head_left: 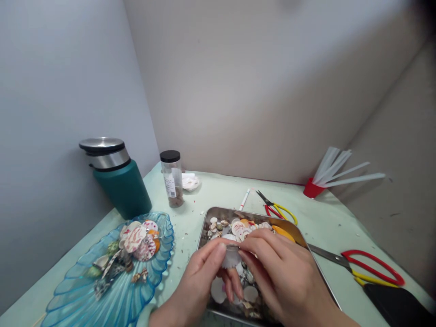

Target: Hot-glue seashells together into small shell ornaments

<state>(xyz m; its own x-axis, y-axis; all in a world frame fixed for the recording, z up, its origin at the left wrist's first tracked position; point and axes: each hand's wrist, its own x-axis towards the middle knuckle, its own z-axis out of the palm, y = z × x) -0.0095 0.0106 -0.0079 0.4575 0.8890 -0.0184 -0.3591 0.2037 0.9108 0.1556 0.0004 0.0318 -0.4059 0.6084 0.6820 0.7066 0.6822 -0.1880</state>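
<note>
A pale, ribbed seashell (232, 258) is held up between both hands, just above the metal tray (250, 212). My left hand (197, 272) pinches its left side between thumb and forefinger, with the other fingers curled beneath. From the right, my right hand (286, 265) has its thumb and fingertips closed on the shell's upper right edge. Below the hands the tray holds many small shells, among them a flat white round one (218, 290) and an orange piece (283, 233). My right hand covers much of the tray's right part.
At left, a blue shell-shaped dish (162, 227) carries assorted shells, with a teal bottle (122, 188) behind it. A black-lidded jar (172, 179) stands farther back. Scissors (277, 209) and larger shears (373, 268) lie behind and right of the tray. A red cup (311, 188) holds glue sticks.
</note>
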